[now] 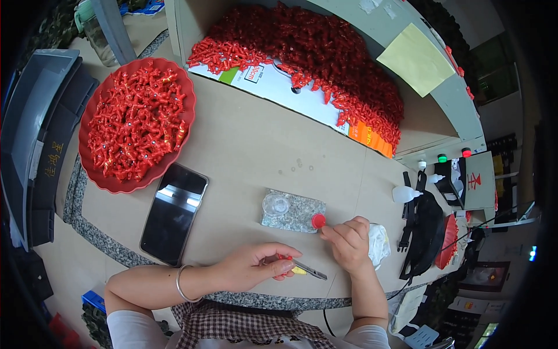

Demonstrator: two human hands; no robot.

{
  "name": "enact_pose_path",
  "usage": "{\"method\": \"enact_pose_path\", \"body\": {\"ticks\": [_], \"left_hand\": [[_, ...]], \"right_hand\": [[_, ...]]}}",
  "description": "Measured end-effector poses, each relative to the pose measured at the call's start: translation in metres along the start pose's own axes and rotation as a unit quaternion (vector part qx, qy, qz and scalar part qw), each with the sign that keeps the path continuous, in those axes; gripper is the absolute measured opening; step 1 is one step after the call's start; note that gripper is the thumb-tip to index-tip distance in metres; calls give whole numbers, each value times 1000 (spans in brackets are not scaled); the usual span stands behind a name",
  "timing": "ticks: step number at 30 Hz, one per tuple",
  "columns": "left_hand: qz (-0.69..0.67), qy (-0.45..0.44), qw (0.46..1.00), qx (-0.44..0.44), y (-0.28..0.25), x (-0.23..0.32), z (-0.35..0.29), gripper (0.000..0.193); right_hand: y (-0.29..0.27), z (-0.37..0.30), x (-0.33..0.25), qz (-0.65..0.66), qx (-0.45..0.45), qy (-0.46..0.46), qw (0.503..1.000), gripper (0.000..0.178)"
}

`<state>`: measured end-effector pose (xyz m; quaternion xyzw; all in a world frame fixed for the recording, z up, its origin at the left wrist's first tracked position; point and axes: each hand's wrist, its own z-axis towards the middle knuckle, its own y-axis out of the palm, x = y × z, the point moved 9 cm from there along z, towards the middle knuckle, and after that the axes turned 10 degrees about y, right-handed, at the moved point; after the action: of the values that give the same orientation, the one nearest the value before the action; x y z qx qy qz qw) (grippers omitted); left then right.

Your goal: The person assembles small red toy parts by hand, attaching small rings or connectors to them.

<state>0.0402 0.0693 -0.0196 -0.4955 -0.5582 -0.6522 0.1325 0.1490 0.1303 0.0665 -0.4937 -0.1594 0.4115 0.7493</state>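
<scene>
My left hand (pixel 264 267) is closed around metal tweezers (pixel 314 272), whose tips point right. A small red piece (pixel 284 257) shows between the same fingers, and a bit of yellow (pixel 299 270) lies against the tweezers. My right hand (pixel 350 243) is curled in a pinch, its fingertips just below a small red cap (pixel 318 221). Whether anything sits in that pinch is too small to make out. The cap rests at the right end of a grey speckled stone slab (pixel 299 210). On the slab's left end stands a round clear dish (pixel 275 204).
A scalloped red bowl (pixel 189 104) heaped with red figurines stands left, beside a black phone (pixel 174 212). Behind, more red figurines (pixel 314 43) fill a shelf. A crumpled white cloth (pixel 379 245), a white squeeze bottle (pixel 405 194) and a black bag (pixel 427 230) lie right.
</scene>
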Motion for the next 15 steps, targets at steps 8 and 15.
{"method": "enact_pose_path", "body": {"ticks": [8, 15], "left_hand": [[6, -2, 1000, 2, -1, 1, 0, 29], [-6, 19, 1000, 6, -1, 3, 1, 29]], "right_hand": [[4, 4, -3, 3, -60, -32, 998, 30], [6, 7, -4, 2, -91, -43, 995, 26]]}}
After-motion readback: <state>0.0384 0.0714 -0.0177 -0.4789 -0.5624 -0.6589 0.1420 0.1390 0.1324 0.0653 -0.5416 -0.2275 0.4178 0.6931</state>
